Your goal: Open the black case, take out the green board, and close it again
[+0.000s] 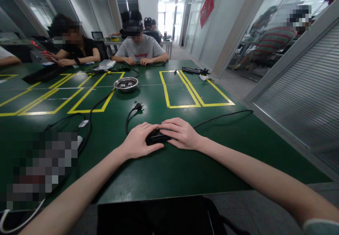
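On the green tabletop in front of me lies a black power adapter (158, 138), partly covered by my fingers. My left hand (139, 139) wraps round its left end, with the thumb along the near side. From the right, my right hand (182, 134) closes over the other end, fingers across the top. The fingertips of both hands meet above it. A black cord with a plug (138, 106) curves out beyond my left hand, prongs pointing right. Another thin black cable (225, 116) runs off to the right from behind my right hand.
A metal bowl (125, 84) holding small metal pieces stands ahead. Yellow tape (185, 106) marks rectangles on the table (212, 160). A pixelated object (45, 168) with cables lies at left. Dark parts (195, 71) lie at far right. Several people sit across the table and beyond.
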Tool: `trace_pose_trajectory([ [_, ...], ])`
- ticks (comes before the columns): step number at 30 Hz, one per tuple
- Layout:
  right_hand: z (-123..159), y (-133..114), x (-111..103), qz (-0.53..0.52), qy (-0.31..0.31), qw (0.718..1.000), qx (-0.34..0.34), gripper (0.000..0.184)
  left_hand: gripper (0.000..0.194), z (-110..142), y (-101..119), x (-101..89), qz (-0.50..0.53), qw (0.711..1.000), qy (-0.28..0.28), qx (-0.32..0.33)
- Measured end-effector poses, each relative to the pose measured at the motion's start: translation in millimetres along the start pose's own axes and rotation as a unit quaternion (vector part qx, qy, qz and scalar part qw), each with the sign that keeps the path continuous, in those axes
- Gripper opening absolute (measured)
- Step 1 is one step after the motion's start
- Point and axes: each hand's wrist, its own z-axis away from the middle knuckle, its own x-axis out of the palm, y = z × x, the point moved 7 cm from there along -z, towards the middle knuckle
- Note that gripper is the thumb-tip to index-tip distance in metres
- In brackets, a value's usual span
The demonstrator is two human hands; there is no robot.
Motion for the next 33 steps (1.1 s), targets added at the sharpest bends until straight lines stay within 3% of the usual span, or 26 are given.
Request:
trace_pose_trajectory([
  [4,-0.6,-9.9,-4.7,0.036,0.007,0.998,-0.057,0.024,0.037,-1.6,-4.8,1.3,0.030,0.998,-0.030,-0.049],
  [7,-2.3,-7.6,-1.6,0.056,-0.024,0.997,-0.049,0.022,0.035,-1.1,-8.4,2.8,0.062,0.993,-0.046,-0.085],
  [10,-3.0,-3.2,3.6,0.048,-0.061,0.996,-0.038,0.022,0.035,0.2,-12.6,1.3,0.069,0.992,-0.024,-0.100],
  [14,-2.9,5.8,2.9,-0.016,-0.054,0.998,0.020,0.039,0.037,1.6,-10.4,-3.5,-0.008,0.998,0.029,-0.051],
  [18,0.7,15.0,9.3,-0.069,-0.081,0.990,0.095,0.028,0.029,2.1,-1.3,-4.1,-0.074,0.996,0.046,0.012],
  [33,3.0,16.5,11.9,-0.082,-0.058,0.989,0.110,0.027,0.028,2.9,0.3,-1.2,-0.060,0.998,0.014,0.029],
])
